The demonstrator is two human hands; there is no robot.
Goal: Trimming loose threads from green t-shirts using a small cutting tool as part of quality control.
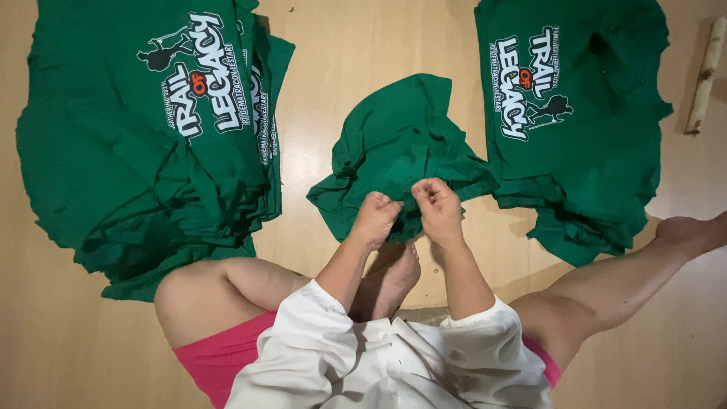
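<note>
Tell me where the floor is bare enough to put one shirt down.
Bare wooden floor lies between the left shirt pile and right shirt pile, beyond the held shirt. Near the hands and legs it is crowded.

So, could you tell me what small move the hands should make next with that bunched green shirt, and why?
Probably draw the left hand and right hand apart to spread the green shirt. Both fists grip its near edge close together, and it lies crumpled on the floor between two stacks of shirts.

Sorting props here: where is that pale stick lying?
In the head view, the pale stick lies on the wooden floor at the far right edge, beside the right-hand shirt pile.
</note>
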